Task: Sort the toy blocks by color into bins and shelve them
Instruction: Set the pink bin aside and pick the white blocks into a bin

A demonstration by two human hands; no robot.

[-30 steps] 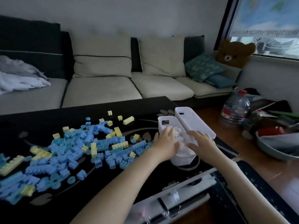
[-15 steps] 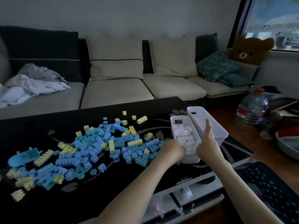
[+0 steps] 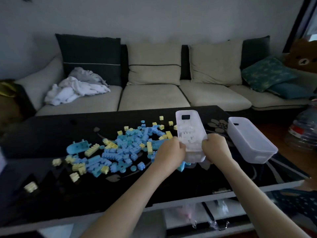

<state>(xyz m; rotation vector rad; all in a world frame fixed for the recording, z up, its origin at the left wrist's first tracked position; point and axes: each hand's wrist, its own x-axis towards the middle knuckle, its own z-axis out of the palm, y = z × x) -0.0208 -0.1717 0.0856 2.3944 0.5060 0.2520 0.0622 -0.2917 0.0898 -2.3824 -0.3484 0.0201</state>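
Note:
A white bin (image 3: 189,125) full of white blocks (image 3: 188,134) is lifted above the black table (image 3: 51,131), its near end low. My left hand (image 3: 169,152) grips its near left corner and my right hand (image 3: 215,146) grips its near right corner. A pile of blue blocks (image 3: 123,148) mixed with yellow blocks (image 3: 91,149) spreads over the table to the left, partly under the bin. A second white bin (image 3: 252,141), with nothing in it, stands on the table to the right.
A sofa (image 3: 154,95) with cushions and a heap of white cloth (image 3: 75,88) runs behind the table. A brown bear toy (image 3: 301,55) and a plastic bottle (image 3: 303,129) are at the right. The table's white front edge (image 3: 205,200) has a shelf below.
Both hands have closed on the near end of the block-filled bin and lifted it away from the second bin, leftward over the pile. The camera view has swung left.

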